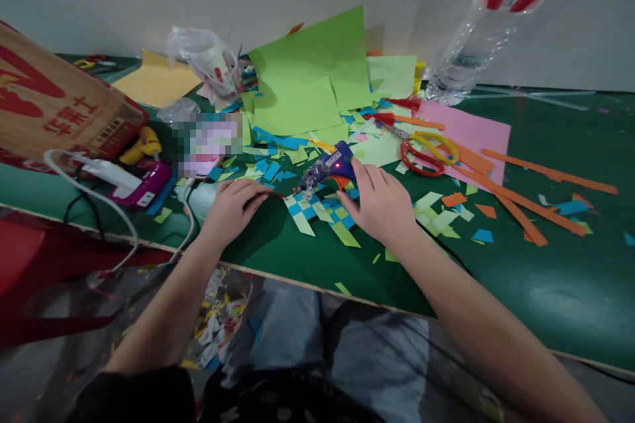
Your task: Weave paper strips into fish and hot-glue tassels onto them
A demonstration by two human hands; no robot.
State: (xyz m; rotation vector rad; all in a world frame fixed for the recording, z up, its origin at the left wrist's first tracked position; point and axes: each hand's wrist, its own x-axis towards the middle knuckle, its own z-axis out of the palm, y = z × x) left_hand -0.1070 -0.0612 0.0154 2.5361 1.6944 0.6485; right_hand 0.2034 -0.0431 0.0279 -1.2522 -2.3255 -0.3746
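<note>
My right hand [380, 201] is wrapped round the handle of a dark blue hot glue gun [325, 168] with an orange trigger and a small red light. Its nozzle points left and down, above a woven checkered paper piece [305, 207] in blue and pale green with loose strip ends. To the left of this paper, my left hand [235, 208] is closed in a pinch, low over the green table. A thin reddish strand [282, 197] shows between its fingertips and the paper's edge. Whether the nozzle touches the paper I cannot tell.
Scissors [429, 152] lie beyond my right hand on pink paper [489, 129], near orange strips [520, 195]. Green sheets [307, 73] lean at the back. A plastic bottle [496, 20] stands back right. Left are a paper bag [64, 102], a purple power strip [143, 185] and cables.
</note>
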